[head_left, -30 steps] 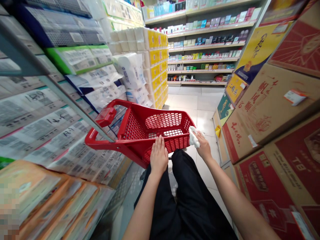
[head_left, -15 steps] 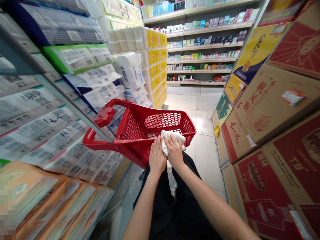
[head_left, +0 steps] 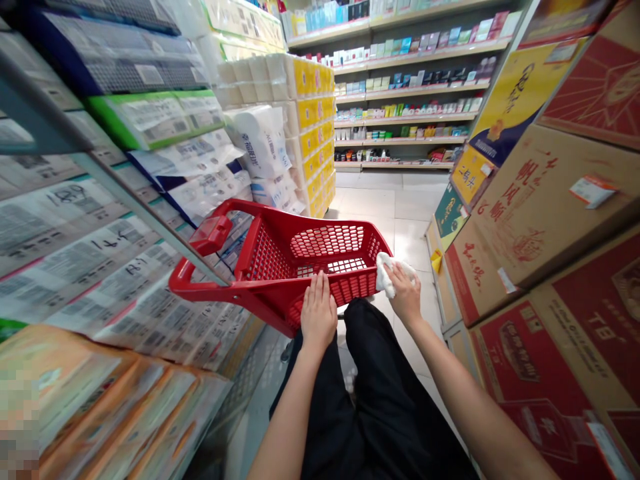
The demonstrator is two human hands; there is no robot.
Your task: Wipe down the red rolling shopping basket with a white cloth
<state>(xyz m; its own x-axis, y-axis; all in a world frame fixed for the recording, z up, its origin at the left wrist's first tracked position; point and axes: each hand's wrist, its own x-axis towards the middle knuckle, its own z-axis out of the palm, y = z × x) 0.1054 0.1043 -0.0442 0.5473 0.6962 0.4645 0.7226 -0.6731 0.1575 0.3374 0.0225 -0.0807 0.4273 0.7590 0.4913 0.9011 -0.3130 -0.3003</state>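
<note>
A red plastic shopping basket (head_left: 270, 288) with perforated sides and a long pull handle stands on the floor in front of my knees. Flat against its near side, just below the rim, lies my left hand (head_left: 319, 312), fingers stretched out and together, holding nothing. My right hand (head_left: 404, 292) presses a white cloth (head_left: 385, 277) onto the basket's right end corner, its fingers over the cloth. Part of the cloth sticks out beyond the fingers. The grey metal pull rod (head_left: 150, 217) slants up to the left from the basket's handle end.
Wrapped tissue packs (head_left: 105, 207) are stacked along the left, with a yellow-and-white stack (head_left: 313, 133) behind. Cardboard cartons (head_left: 545, 200) line the right side. Shelves of small goods (head_left: 405, 120) close off the far end. Pale floor tiles (head_left: 370, 197) run between the stacks.
My right hand has slid the cloth rightward along the basket's rim to its end corner, away from my left hand. The left hand stays nearly where it was on the near side.
</note>
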